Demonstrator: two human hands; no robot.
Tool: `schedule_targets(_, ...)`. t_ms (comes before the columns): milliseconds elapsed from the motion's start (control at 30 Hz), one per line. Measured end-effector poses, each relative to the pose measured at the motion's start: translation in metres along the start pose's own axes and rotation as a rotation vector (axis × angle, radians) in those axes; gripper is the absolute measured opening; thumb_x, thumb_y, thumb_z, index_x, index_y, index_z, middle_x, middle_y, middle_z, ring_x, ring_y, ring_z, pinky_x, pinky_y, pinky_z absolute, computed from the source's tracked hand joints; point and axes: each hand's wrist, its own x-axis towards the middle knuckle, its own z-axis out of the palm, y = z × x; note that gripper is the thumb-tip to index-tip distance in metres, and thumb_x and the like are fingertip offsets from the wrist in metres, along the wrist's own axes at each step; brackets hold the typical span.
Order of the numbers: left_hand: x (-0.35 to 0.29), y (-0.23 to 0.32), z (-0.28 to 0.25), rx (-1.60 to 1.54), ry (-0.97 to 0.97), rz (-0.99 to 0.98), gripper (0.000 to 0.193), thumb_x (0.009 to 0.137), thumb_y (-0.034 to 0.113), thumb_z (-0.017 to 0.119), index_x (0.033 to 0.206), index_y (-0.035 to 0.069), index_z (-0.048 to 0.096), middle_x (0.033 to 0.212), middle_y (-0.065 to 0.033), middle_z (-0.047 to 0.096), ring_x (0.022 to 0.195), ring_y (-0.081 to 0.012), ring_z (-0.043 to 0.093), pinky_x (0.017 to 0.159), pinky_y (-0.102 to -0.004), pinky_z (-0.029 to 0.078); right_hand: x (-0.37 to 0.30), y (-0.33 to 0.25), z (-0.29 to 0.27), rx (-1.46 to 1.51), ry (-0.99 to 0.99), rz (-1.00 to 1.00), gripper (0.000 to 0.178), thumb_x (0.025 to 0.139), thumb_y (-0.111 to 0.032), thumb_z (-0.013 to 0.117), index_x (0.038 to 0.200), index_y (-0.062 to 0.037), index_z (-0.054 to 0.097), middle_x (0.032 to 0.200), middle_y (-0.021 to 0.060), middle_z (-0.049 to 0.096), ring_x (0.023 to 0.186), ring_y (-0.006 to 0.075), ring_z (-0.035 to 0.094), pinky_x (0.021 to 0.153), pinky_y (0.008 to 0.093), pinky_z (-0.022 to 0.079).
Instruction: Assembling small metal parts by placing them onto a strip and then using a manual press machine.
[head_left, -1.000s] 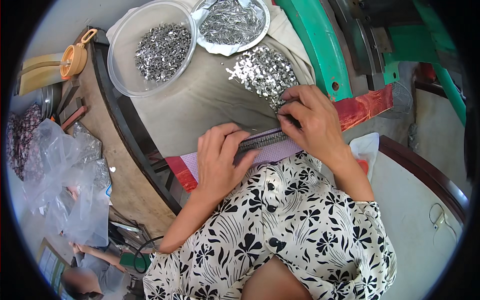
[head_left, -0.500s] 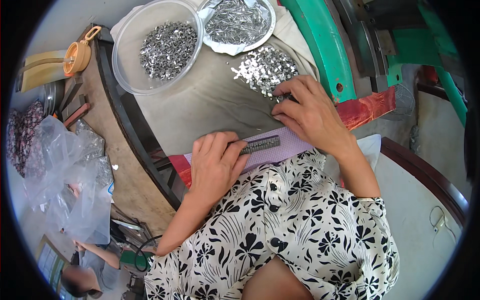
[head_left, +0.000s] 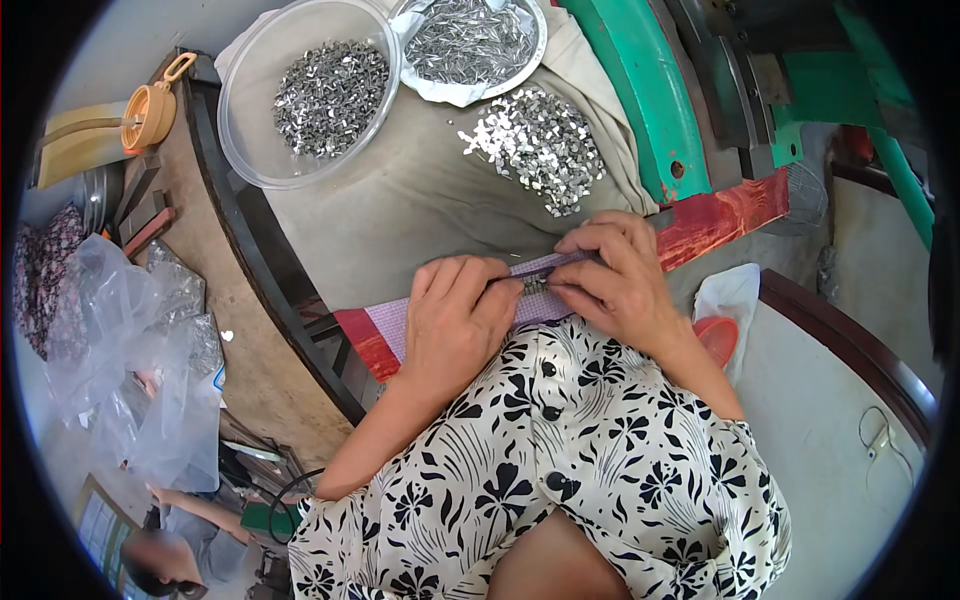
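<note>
Bent over one dark ridged strip [head_left: 537, 286], with two hands close together.

Reaching in from below with left hand [head_left: 455, 312], back upward, fingers curled and grasping the strip's left part; angling inward with right hand [head_left: 622, 285], thumb and fingers in a pinch at its right end (impossible to tell whether also on a loose chip). Holding the strip over one lilac checked cloth [head_left: 393, 326]. Facing one chip heap [head_left: 545, 150], one clear tub [head_left: 240, 115] and one silver bowl [head_left: 541, 50], with contents too many to count.
</note>
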Motion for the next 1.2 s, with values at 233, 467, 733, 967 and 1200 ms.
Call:
schedule_targets(233, 0.0, 0.001, 0.003, -0.063, 0.006, -0.046, 0.018, 0.076, 0.01, 0.074, 0.092, 0.008, 0.068, 0.098, -0.0025, 0.063, 0.091, -0.022, 0.059, 0.082, -0.0367, 0.043, -0.006, 0.0, -0.005, -0.011, 0.008, 0.011, 0.024, 0.066, -0.012, 0.082, 0.09, -0.0125, 0.077, 0.105, 0.0014, 0.065, 0.105, 0.0281, 0.055, 0.089, 0.0396, 0.042)
schedule_targets(467, 0.001, 0.003, 0.01, -0.052, 0.046, -0.032, 0.021, 0.072, 0.008, 0.078, 0.09, 0.011, 0.067, 0.095, -0.0009, 0.063, 0.087, -0.0223, 0.06, 0.079, -0.0357, 0.042, -0.005, -0.001, -0.008, -0.048, 0.006, -0.007, 0.024, 0.067, -0.014, 0.082, 0.09, -0.0132, 0.076, 0.106, 0.0, 0.065, 0.104, 0.0267, 0.056, 0.09, 0.0417, 0.041)
schedule_targets(733, 0.002, 0.003, 0.014, -0.055, 0.061, -0.025, 0.021, 0.073, 0.007, 0.078, 0.09, 0.01, 0.066, 0.095, -0.0011, 0.063, 0.086, -0.0226, 0.06, 0.08, -0.0357, 0.043, 0.006, -0.01, -0.01, -0.218, -0.043, -0.099, 0.023, 0.065, -0.016, 0.082, 0.086, -0.0131, 0.073, 0.109, -0.0021, 0.065, 0.106, 0.0246, 0.057, 0.092, 0.0433, 0.04)
schedule_targets(967, -0.012, -0.003, 0.001, -0.091, 0.049, -0.109, 0.032, 0.076, 0.014, 0.077, 0.103, 0.008, 0.062, 0.104, -0.0064, 0.061, 0.095, -0.0263, 0.059, 0.084, -0.0388, 0.041, 0.037, -0.001, -0.008, -0.078, -0.077, -0.079, 0.018, 0.068, -0.015, 0.078, 0.085, -0.0144, 0.073, 0.099, -0.0007, 0.063, 0.1, 0.0232, 0.058, 0.089, 0.04, 0.042)
schedule_targets(1200, -0.019, -0.006, -0.005, -0.076, 0.056, -0.129, 0.032, 0.073, 0.016, 0.083, 0.098, 0.008, 0.065, 0.101, -0.0055, 0.063, 0.092, -0.0255, 0.061, 0.082, -0.038, 0.041, 0.052, 0.004, -0.001, -0.084, -0.2, -0.209, 0.017, 0.069, -0.016, 0.071, 0.086, -0.0144, 0.073, 0.093, -0.0006, 0.061, 0.094, 0.0218, 0.058, 0.085, 0.0369, 0.044)
